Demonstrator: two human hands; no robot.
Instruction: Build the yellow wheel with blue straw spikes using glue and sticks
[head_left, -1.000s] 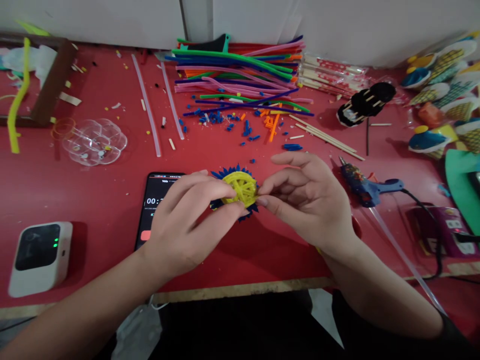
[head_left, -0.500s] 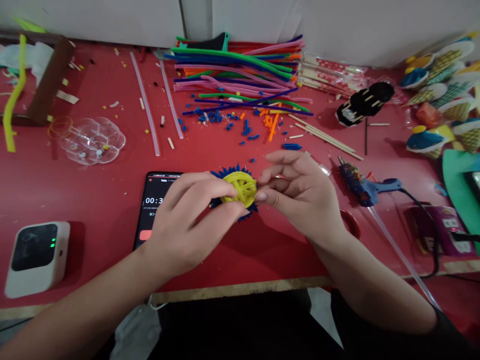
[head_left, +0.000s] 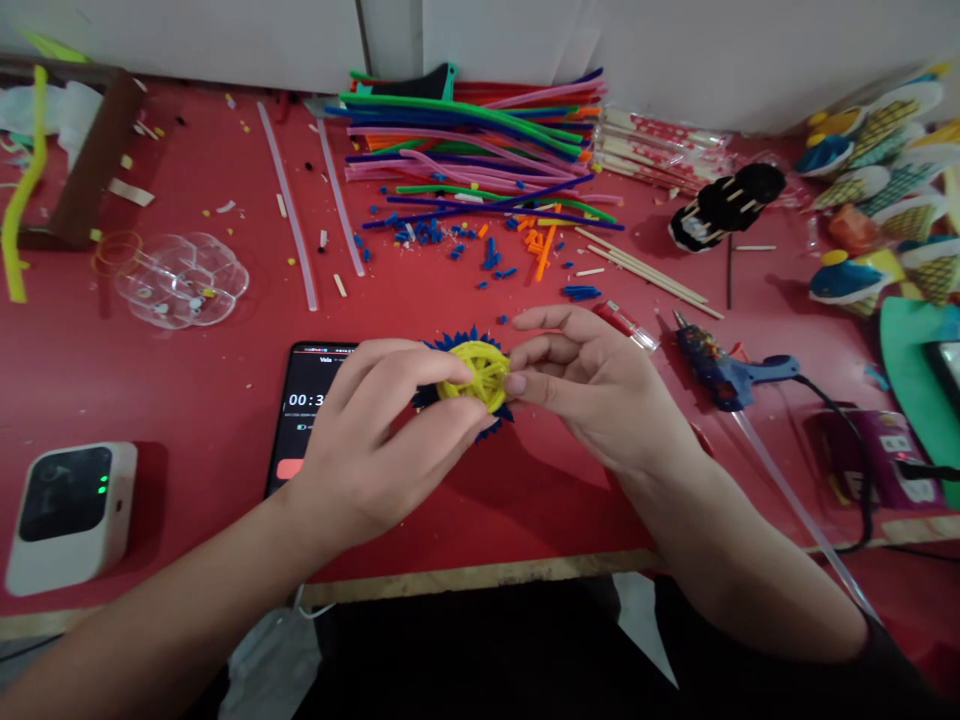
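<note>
- Yellow-and-blue fuzzy disc (head_left: 490,386) sits right between my two hands, over the red table (head_left: 480,510), yellow strands face up and blue spikes poking out around the rim.
- Left hand (head_left: 379,430) has it pinched at the left side — index on the yellow face, thumb by the near edge, opened only enough for the disc. So it's out at my fingertips, clear of the palm.
- Right hand (head_left: 600,395) is at the disc's right rim, thumb and index tips almost together, other fingers loosely curled. Can't tell if they've got hold of a bit or are just touching.
- Phone (head_left: 292,450) lies just beside my left hand, partly hidden by it.
- Glue gun (head_left: 724,372) is off right of my right hand.
- Pipe cleaners (head_left: 480,130) are piled beyond the disc — blue snippets (head_left: 491,253) scattered in between.
</note>
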